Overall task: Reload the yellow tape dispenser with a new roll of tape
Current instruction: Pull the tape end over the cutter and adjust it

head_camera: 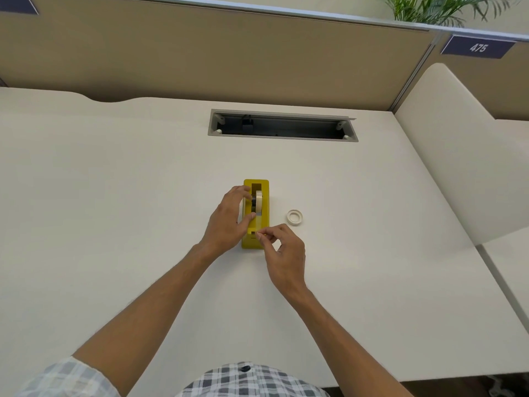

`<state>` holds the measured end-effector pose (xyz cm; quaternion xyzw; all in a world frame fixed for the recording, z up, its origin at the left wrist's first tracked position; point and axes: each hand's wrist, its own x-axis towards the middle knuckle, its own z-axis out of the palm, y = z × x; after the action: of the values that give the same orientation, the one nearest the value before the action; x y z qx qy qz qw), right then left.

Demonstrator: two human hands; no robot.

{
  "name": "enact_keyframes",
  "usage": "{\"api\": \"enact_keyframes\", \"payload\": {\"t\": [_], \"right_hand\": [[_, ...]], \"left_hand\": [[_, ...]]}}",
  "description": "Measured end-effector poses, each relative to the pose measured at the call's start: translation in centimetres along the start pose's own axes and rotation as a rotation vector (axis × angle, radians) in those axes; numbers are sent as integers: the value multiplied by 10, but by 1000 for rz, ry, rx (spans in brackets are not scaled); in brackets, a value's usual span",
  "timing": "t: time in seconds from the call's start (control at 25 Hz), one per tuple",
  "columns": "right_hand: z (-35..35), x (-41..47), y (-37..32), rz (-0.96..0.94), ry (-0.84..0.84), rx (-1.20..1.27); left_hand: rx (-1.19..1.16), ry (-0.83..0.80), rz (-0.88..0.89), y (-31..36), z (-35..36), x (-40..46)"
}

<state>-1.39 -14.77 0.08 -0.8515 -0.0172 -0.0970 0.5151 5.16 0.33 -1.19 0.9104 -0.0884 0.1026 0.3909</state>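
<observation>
Both hands grip: left hand (229, 217) clasps yellow dispenser (264, 186), right hand (282, 242) pinches tape end (259, 224)

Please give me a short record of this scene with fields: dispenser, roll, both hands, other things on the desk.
dispenser: yellow tape dispenser, on the white desk
roll: tape roll seated upright in its slot
left hand: steadies dispenser beside the roll
right hand: pinches the tape end at the near end
other: white ring lies flat, right of dispenser, apart

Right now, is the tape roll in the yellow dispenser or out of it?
In. The tape roll sits upright in the slot of the yellow dispenser, steadied by the left hand.
</observation>
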Motion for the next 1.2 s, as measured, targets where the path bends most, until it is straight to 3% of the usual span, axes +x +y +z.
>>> {"api": "enact_keyframes", "payload": {"t": [0.24, 0.6, 1.2], "right_hand": [[-3, -9, 2, 5, -11, -13], [-2, -9, 1, 7, -20, 0], [-4, -5, -3, -4, -27, -12]], "left_hand": [[5, 4, -39, 3, 4, -7], [-192, -75, -129, 6, -2, -9], [-160, -61, -168, 13, -2, -4]]}}
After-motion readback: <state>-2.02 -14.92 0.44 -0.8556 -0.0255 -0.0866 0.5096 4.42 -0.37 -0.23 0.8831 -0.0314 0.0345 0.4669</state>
